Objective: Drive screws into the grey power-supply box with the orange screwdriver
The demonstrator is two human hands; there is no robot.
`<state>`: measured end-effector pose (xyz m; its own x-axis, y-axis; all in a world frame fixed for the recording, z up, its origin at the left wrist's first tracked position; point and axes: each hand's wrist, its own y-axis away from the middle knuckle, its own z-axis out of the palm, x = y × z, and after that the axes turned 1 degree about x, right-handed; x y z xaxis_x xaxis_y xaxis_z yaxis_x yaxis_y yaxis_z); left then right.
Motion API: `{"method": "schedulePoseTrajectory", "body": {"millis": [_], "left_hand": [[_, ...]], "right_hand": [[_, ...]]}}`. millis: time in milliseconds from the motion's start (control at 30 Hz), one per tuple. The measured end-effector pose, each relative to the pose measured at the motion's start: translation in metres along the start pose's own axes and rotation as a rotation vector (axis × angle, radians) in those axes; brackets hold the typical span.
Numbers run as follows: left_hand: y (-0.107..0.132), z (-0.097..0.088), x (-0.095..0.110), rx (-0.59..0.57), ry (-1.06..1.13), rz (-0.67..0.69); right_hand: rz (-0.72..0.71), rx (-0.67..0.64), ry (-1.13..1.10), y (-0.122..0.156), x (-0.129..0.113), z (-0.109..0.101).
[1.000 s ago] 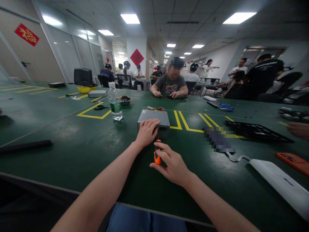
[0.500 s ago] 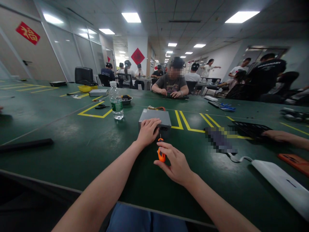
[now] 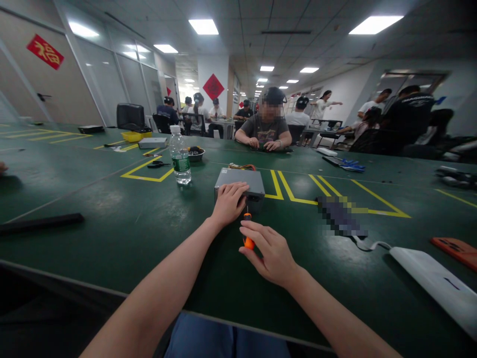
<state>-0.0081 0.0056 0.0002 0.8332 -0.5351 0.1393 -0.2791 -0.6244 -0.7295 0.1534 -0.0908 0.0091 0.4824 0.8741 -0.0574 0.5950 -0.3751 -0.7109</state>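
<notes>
Head view: right fingers point(image 3: 261, 229) grasp orange screwdriver point(image 3: 249, 243), left fingers point(image 3: 235, 188) rest unclenched on gray box point(image 3: 254, 178), well inside table edge point(image 3: 67, 280).

Table: green point(image 3: 93, 253), broad, yellow tape point(image 3: 147, 179) laid in boxes on its top
Door: pale point(image 3: 76, 94), past the left of the table's far edge, with a dark handle point(image 3: 43, 97) and a red sign point(image 3: 45, 51), gold character on it
Glass wall: framed panes point(image 3: 97, 82), right of the door, running back
Chair: black point(image 3: 130, 116), just past the far edge, left part
Pillar: white point(image 3: 204, 66), behind the far edge's middle, bearing a red diamond point(image 3: 213, 87)
Right wall: white point(image 3: 357, 89), beyond the far edge's right part
Ceiling: grey tiles point(image 3: 316, 47), one dark slot point(image 3: 286, 32)
Light: white rectangular lamps point(image 3: 203, 27), smaller toward the back
Floor: below the near edge, too dark to make out
</notes>
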Motion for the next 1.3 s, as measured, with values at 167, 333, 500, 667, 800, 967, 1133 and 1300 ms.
{"method": "schedulePoseTrajectory", "body": {"millis": [167,333,500,667,800,967,1133,1300], "left_hand": [[0.000,0.000,0.000,0.007,-0.004,-0.002],[0.000,0.000,0.000,0.013,-0.002,0.008],[0.000,0.001,0.000,0.016,-0.004,0.006],[0.000,0.001,0.000,0.018,-0.009,0.003],[0.000,0.001,0.000,0.024,-0.006,0.007],[0.000,0.001,-0.001,0.019,0.003,0.006],[0.000,0.002,-0.001,0.017,0.002,0.003],[0.000,0.003,-0.001,0.019,-0.003,0.003]], "right_hand": [[0.067,0.052,-0.077,0.005,0.004,0.001],[0.055,-0.058,-0.103,0.004,0.002,-0.004],[0.001,-0.082,-0.008,0.003,0.000,-0.002],[0.031,0.009,-0.066,0.005,0.003,0.005],[0.063,-0.018,-0.139,0.006,0.003,0.003],[0.019,-0.067,-0.056,0.003,-0.001,-0.002],[0.032,0.002,-0.041,0.003,0.000,0.003],[0.071,-0.015,-0.086,0.007,0.001,0.002]]}}
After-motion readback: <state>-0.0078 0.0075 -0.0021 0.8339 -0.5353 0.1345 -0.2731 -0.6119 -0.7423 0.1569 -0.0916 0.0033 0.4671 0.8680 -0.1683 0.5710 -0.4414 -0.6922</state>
